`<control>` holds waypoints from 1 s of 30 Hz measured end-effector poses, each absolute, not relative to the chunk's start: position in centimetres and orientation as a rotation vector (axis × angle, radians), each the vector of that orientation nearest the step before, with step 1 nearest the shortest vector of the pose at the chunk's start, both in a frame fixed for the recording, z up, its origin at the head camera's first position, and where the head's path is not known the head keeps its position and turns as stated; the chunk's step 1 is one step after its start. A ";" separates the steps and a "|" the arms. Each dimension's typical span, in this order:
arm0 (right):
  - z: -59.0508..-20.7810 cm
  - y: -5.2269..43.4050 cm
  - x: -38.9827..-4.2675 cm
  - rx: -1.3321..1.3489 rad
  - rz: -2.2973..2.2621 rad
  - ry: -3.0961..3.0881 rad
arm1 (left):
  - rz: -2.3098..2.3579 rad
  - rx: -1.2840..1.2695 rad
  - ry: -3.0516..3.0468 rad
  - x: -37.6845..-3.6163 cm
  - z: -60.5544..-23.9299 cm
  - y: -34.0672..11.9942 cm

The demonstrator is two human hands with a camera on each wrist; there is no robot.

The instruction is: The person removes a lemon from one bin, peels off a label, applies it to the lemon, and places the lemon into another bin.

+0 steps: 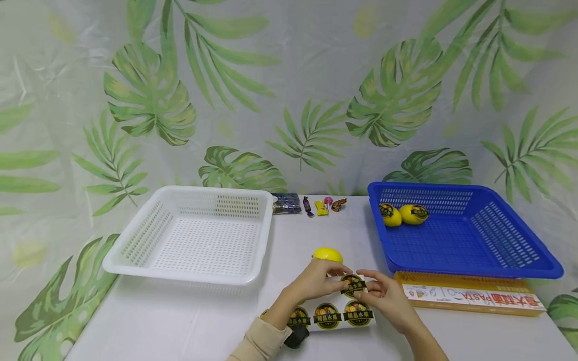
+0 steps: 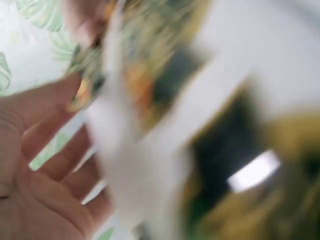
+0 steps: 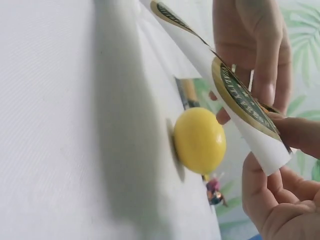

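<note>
Both hands are at the upper right corner of a white sticker sheet [image 1: 334, 296] printed with round black-and-gold labels. My left hand [image 1: 316, 281] pinches a label, the corner sticker [image 1: 353, 285], its thumb on the label's left side. My right hand [image 1: 388, 301] grips the sheet's right edge between thumb and fingers. In the right wrist view the sheet [image 3: 272, 157] is raised and bent, and the right hand [image 3: 282, 200] holds its end. A plain yellow lemon [image 1: 328, 254] sits just behind the left hand. The left wrist view is blurred by the close sheet.
A white basket [image 1: 180, 273] stands on the left. At the right, a blue basket [image 1: 469, 268] contains two labelled lemons [image 1: 414, 214], with a pasta box [image 1: 474, 296] at its front. Wrapped candies [image 1: 321, 207] and a dark packet [image 1: 286, 203] lie along the back.
</note>
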State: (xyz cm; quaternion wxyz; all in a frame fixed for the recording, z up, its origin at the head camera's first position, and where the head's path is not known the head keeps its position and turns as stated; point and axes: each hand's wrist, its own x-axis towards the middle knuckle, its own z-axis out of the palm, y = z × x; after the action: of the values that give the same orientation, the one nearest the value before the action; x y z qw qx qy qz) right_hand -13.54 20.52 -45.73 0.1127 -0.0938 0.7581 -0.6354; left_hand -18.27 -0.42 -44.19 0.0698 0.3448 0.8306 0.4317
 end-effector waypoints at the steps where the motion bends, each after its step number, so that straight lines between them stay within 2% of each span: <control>1: -45.6 20.3 -13.6 -0.278 -1.876 2.229 | 1.319 1.032 2.497 -18.3 -44.4 -0.3; 8: -45.3 20.3 -13.6 -0.309 -1.866 2.202 | 1.600 0.923 2.405 -18.5 -46.0 -0.3; 15: -45.9 20.8 -13.7 -0.397 -1.850 2.181 | 1.706 0.817 2.285 -18.2 -45.9 -0.4; 21: -46.5 21.4 -13.8 -0.341 -1.815 2.238 | 1.897 0.716 2.163 -18.7 -46.1 -0.9; 25: -47.0 22.0 -13.3 -0.329 -1.642 2.386 | 2.023 0.645 2.138 -19.3 -45.8 -1.9; 30: -46.4 21.9 -12.8 -0.389 -1.084 2.774 | 2.038 0.505 2.312 -20.2 -45.7 -3.2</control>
State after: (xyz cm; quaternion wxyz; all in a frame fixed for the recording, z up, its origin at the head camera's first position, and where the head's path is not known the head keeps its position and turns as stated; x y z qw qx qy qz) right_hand -12.77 21.85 -46.44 0.0688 -0.1291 0.9214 -0.3602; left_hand -20.20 -3.22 -45.68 0.0091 0.1617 0.7402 0.6525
